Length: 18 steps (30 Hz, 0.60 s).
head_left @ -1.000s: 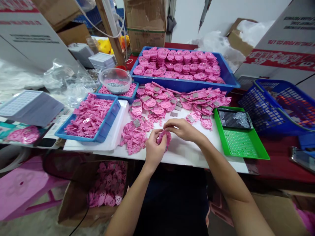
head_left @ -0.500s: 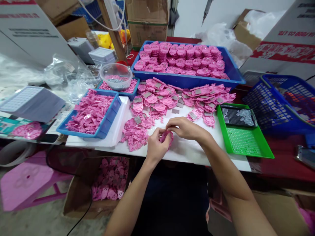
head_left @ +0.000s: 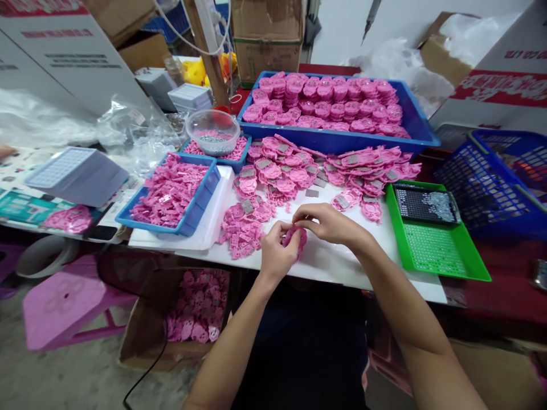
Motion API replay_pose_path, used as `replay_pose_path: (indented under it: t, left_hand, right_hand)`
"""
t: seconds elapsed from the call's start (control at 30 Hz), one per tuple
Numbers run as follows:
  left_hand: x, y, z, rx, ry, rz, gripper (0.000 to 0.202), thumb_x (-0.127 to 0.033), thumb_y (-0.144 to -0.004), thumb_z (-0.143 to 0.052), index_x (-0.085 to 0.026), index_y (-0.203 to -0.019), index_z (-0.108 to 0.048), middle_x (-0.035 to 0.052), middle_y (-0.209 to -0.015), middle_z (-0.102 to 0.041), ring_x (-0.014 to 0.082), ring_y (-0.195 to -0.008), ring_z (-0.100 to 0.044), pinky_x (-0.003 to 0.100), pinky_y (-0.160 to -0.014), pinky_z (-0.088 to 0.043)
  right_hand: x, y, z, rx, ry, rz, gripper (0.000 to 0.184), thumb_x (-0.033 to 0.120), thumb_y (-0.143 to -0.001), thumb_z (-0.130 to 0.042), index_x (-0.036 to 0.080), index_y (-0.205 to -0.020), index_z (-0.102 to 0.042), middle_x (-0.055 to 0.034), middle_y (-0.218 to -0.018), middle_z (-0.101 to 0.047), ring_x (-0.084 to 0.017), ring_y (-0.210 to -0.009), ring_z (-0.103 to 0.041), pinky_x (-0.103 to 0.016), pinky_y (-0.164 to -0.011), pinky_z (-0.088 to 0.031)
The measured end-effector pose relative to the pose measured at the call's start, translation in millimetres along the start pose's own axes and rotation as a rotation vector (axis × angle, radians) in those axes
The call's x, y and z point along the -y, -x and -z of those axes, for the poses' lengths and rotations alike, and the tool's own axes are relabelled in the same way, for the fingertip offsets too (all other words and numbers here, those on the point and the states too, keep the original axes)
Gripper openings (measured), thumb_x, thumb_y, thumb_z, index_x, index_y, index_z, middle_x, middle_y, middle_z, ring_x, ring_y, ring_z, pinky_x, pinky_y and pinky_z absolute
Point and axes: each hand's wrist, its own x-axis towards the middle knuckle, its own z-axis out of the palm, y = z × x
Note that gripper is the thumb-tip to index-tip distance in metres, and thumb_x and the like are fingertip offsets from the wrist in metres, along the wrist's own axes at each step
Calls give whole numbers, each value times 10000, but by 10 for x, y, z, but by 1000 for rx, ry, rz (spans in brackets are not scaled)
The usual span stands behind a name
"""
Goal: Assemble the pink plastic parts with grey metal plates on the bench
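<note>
My left hand [head_left: 277, 250] grips a pink plastic part [head_left: 301, 241] with scalloped edges, just above the white work surface [head_left: 327, 265]. The fingers of my right hand [head_left: 318, 222] are pinched together at the part's upper edge; whatever small thing they may hold is hidden. Left of my hands lies a heap of small pink plastic pieces [head_left: 244, 236]. Behind them are piles of pink plates with grey metal squares [head_left: 273, 171], and a loose grey square [head_left: 311, 193] lies near my right hand.
At the back, a large blue tray [head_left: 342, 136] holds stacked pink parts. A blue bin [head_left: 188, 228] of pink pieces stands left, near a clear round tub [head_left: 213, 149] of small metal bits. The green tray [head_left: 478, 267] and blue basket [head_left: 482, 188] are right; a cardboard box [head_left: 137, 336] sits below.
The whole view has shifted, so things appear a little further right. My hands stay together on the pink part, with little visible movement.
</note>
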Motion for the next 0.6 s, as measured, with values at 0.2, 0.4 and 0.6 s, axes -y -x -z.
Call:
replay_pose_path:
  t: [0.2, 0.4, 0.6]
  left_hand:
    - [-54, -7, -14, 21, 69, 27, 193, -352, -888, -688, -192, -983, -633, 41, -884, -733, 161, -788, -710, 248, -722, -537]
    - [-62, -46, -21, 8, 134, 69, 198, -335, -896, -682, -193, -1023, -630, 80, -974, -750, 199, -902, -732, 283, -778, -561]
    - [-51, -86, -19, 28, 26, 66, 168, -305, -881, -669, -191, -1005, -663, 47, -876, -743, 175, -788, -702, 252, -702, -527]
  right_hand:
    - [-73, 21, 82, 39, -113, 17, 226, 326, -971, -596, 175, -1068, -733, -87, -1047, -751, -193, -928, -683, -311, -826, -520]
    - [-109, -125, 250, -136, -43, -5, 288, 392, -976, -603, 173, -1122, -719, -93, -1075, -745, -198, -946, -678, -314, -811, -512]
    - [315, -735, -46, 109, 361, 88, 128, 181, -958, -591, 138, -1003, -703, -106, -972, -729, -208, -902, -645, -306, -790, -444]
